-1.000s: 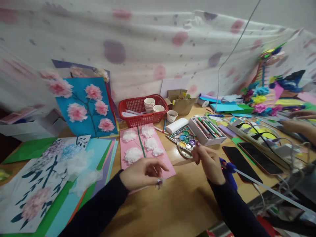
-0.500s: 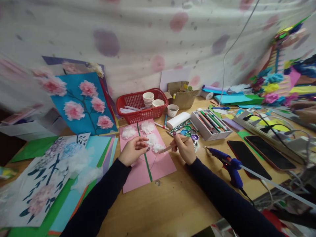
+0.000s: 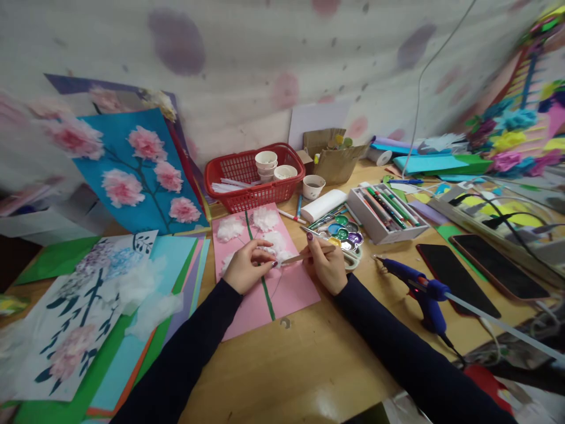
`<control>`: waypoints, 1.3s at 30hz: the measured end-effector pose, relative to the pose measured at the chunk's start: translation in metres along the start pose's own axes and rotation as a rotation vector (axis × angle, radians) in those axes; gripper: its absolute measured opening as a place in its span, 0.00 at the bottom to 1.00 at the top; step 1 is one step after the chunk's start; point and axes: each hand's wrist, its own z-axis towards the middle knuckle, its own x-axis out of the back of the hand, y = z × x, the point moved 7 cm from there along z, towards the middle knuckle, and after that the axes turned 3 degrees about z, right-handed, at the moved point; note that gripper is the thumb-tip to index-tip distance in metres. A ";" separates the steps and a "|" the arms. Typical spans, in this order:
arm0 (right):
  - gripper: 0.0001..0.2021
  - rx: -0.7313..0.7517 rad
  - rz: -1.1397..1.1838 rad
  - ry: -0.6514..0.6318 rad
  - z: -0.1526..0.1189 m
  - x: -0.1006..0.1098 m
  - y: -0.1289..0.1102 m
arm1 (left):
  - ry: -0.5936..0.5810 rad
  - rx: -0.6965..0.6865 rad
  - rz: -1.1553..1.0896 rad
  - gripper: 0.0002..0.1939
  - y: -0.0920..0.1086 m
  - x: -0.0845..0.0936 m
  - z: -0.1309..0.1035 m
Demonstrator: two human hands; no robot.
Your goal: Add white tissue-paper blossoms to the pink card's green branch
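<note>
A pink sheet of paper [image 3: 238,318] lies on the table, with a green painted stem [image 3: 266,294] running down it and fluffy white tufts [image 3: 230,228] along thin grey lines. My right hand [image 3: 327,262] grips a flat, tan wooden-looking stick [image 3: 296,257], whose tip reaches a white tuft [image 3: 274,242] right of the stem. At that tuft's left edge is my left hand [image 3: 249,265], fingers curled close to the thumb. Whether a bit of the fluff is between them, I cannot make out. Part of another tuft shows behind this hand.
A red basket [image 3: 256,197] with paper cups stands behind the sheet. Right are a paint palette [image 3: 342,234], a pen box [image 3: 388,227], a blue glue gun [image 3: 415,288] and two phones [image 3: 457,277]. Loose white fluff [image 3: 154,315] and coloured papers lie left, before a blue flower picture [image 3: 145,176].
My left hand has moved right to the tuft, its fingers drawn closer together. The stick has turned flatter, its tip still at the tuft. The camera view has shifted slightly.
</note>
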 end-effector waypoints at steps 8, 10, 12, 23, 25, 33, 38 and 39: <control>0.26 -0.022 0.009 0.000 0.000 0.001 0.003 | 0.046 -0.089 0.261 0.20 0.006 -0.002 -0.002; 0.27 -0.027 0.014 0.000 0.000 0.000 0.003 | 0.050 -0.085 0.258 0.19 0.007 -0.003 -0.002; 0.27 -0.023 0.015 0.002 0.000 0.001 0.002 | 0.061 -0.077 0.258 0.18 0.007 -0.003 -0.002; 0.27 0.069 0.023 0.030 -0.012 0.005 -0.009 | 0.087 -0.080 0.265 0.17 0.001 -0.004 0.000; 0.27 0.097 -0.034 0.005 -0.013 0.002 -0.013 | 0.085 -0.078 0.267 0.17 0.001 -0.004 0.000; 0.25 0.133 -0.136 -0.007 -0.015 -0.002 -0.005 | 0.091 -0.085 0.252 0.18 0.000 -0.005 0.000; 0.24 0.175 -0.167 -0.032 -0.014 -0.004 -0.004 | 0.098 -0.104 0.273 0.18 0.003 -0.005 0.000; 0.24 0.185 -0.183 -0.037 -0.014 -0.005 -0.005 | 0.098 -0.105 0.277 0.18 0.003 -0.005 0.000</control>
